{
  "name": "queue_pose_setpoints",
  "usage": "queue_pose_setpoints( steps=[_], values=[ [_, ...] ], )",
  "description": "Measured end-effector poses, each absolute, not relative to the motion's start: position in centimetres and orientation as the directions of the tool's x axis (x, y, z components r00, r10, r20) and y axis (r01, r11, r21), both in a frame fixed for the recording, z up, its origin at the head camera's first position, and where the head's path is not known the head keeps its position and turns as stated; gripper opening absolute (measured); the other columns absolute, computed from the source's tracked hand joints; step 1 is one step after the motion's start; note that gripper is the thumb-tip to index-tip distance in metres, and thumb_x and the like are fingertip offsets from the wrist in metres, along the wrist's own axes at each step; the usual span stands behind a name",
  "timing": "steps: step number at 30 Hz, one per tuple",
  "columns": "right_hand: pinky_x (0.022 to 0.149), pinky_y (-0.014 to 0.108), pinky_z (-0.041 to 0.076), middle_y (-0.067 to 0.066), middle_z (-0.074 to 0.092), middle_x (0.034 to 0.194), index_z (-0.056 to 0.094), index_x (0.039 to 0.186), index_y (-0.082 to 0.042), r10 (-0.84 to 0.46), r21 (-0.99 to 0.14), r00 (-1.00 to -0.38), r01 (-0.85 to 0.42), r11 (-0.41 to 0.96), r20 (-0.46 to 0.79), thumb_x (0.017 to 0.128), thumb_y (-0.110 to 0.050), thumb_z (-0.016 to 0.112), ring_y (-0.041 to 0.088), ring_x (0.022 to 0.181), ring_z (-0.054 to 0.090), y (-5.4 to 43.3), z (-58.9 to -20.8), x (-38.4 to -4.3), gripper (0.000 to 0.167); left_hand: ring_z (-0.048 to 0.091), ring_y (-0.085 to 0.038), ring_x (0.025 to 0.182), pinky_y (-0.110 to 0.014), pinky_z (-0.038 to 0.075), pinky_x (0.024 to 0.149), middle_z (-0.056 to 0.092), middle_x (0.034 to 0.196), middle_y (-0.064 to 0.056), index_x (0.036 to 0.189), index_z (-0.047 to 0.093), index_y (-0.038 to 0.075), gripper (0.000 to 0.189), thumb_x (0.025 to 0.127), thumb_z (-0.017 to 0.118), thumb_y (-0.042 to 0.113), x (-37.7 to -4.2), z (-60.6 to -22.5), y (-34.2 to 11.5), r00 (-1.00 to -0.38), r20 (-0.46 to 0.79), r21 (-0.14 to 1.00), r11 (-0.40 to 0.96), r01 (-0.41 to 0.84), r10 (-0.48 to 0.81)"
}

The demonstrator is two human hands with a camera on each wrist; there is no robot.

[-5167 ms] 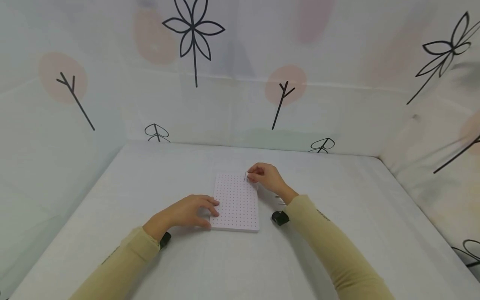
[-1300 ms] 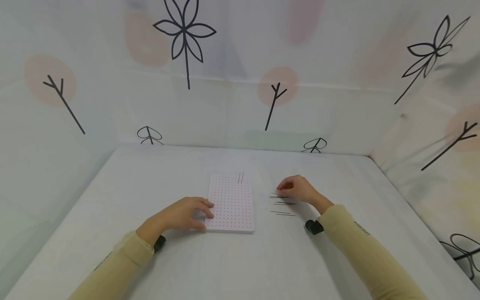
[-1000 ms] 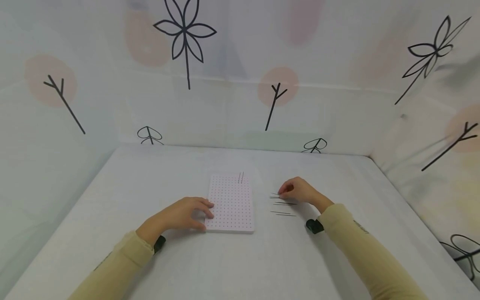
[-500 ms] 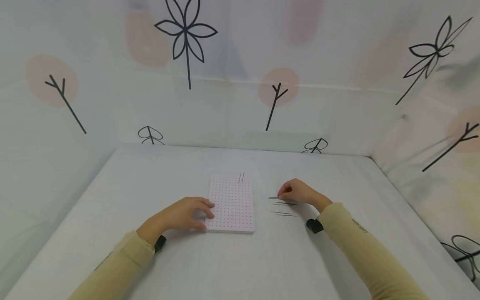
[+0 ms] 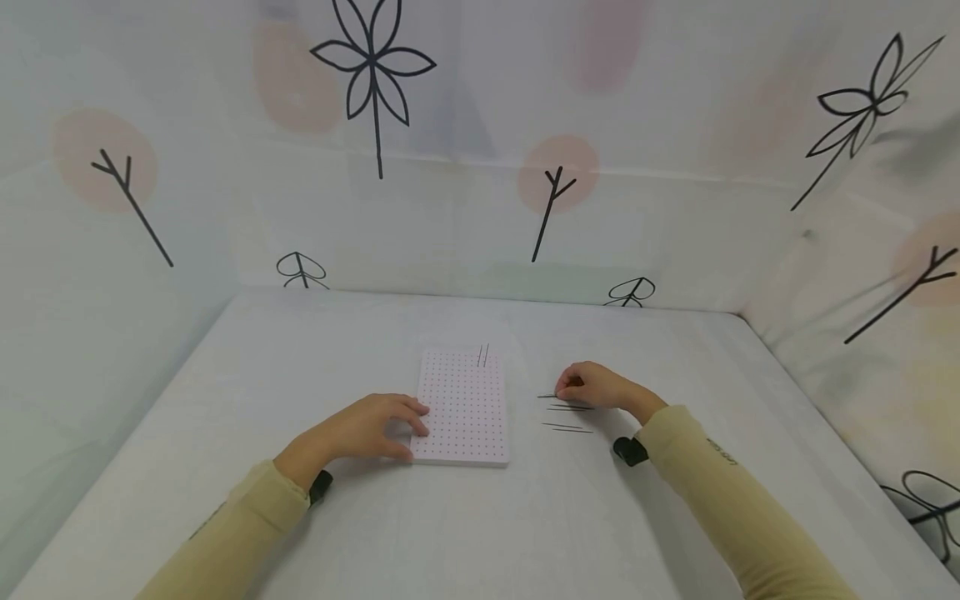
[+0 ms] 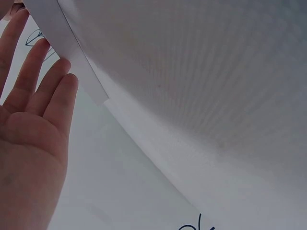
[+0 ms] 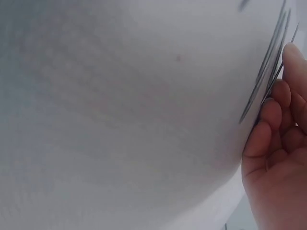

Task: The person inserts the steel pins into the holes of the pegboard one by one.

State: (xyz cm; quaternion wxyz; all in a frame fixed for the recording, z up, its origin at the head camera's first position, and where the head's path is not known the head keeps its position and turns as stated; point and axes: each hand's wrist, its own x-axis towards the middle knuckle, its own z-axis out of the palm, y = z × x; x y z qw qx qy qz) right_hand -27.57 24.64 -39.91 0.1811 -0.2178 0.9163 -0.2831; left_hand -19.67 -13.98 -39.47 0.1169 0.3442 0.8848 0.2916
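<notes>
A white board with rows of small dots or holes lies on the table. Two thin dark sticks stand up from its far right corner. My left hand rests along the board's left edge, fingers loosely spread; the left wrist view has them at the board's side. Right of the board, my right hand is low over the table, thumb and fingertips pinching a thin dark stick whose left end shows. In the right wrist view, more dark sticks lie beside the right hand's fingertips.
Several other thin dark sticks lie roughly parallel on the white-covered table, nearer to me than the right hand. Pale fabric walls with plant drawings enclose the back and sides. Each wrist carries a small black device.
Since the oldest frame, my right hand has moved from the board's far corner to the loose sticks. Lately it has shifted slightly towards me, closing on a stick. The left hand stays put.
</notes>
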Motion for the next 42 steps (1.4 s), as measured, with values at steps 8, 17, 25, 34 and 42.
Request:
queue_pose_setpoints(
  steps=[8, 17, 25, 34, 42],
  values=[
    [0.072, 0.031, 0.043, 0.001, 0.056, 0.084, 0.059, 0.091, -0.005, -0.481, -0.589, -0.865, -0.317, 0.743, -0.141, 0.093, -0.011, 0.056, 0.016, 0.079, 0.049, 24.7, -40.2, -27.6, 0.008, 0.043, -0.028, 0.125, -0.048, 0.032, 0.103, 0.056, 0.127, -0.002, 0.099, 0.071, 0.020, 0.027, 0.073, 0.079, 0.018, -19.6, -39.3, -13.9, -0.741, -0.020, 0.593, 0.605, 0.532, 0.671],
    [0.073, 0.034, 0.044, 0.003, 0.057, 0.086, 0.059, 0.101, -0.004, -0.457, -0.638, -0.889, -0.340, 0.691, -0.022, 0.092, -0.006, 0.056, 0.018, 0.079, 0.050, 24.2, -40.2, -27.4, 0.010, 0.044, -0.028, 0.124, -0.048, 0.032, 0.103, 0.057, 0.126, -0.004, 0.099, 0.071, 0.018, 0.027, 0.073, 0.079, 0.018, -19.6, -39.3, -13.9, -0.735, -0.008, 0.590, 0.597, 0.543, 0.678],
    [0.074, 0.033, 0.048, 0.003, 0.060, 0.090, 0.061, 0.101, -0.005, -0.422, -0.664, -0.907, -0.318, 0.676, 0.005, 0.090, -0.008, 0.060, 0.018, 0.081, 0.054, 22.9, -39.8, -27.1, 0.011, 0.044, -0.029, 0.124, -0.048, 0.032, 0.103, 0.057, 0.126, -0.003, 0.099, 0.071, 0.019, 0.027, 0.073, 0.079, 0.019, -19.6, -39.4, -14.0, -0.735, -0.004, 0.590, 0.595, 0.546, 0.678],
    [0.076, 0.033, 0.050, 0.004, 0.062, 0.092, 0.061, 0.099, -0.003, -0.395, -0.723, -0.918, -0.285, 0.630, 0.017, 0.089, -0.009, 0.063, 0.019, 0.086, 0.058, 21.4, -39.5, -26.8, 0.012, 0.044, -0.029, 0.124, -0.049, 0.033, 0.103, 0.056, 0.127, -0.003, 0.099, 0.071, 0.019, 0.027, 0.073, 0.079, 0.019, -19.6, -39.5, -14.0, -0.743, -0.010, 0.590, 0.604, 0.536, 0.669],
    [0.074, 0.031, 0.051, 0.005, 0.061, 0.089, 0.058, 0.096, -0.004, -0.397, -0.754, -0.917, -0.288, 0.591, 0.040, 0.089, -0.008, 0.062, 0.018, 0.082, 0.059, 20.5, -39.4, -26.8, 0.009, 0.043, -0.030, 0.124, -0.049, 0.032, 0.103, 0.056, 0.127, -0.004, 0.099, 0.071, 0.019, 0.027, 0.073, 0.079, 0.020, -19.7, -39.5, -13.9, -0.740, -0.009, 0.587, 0.602, 0.540, 0.673]
  ],
)
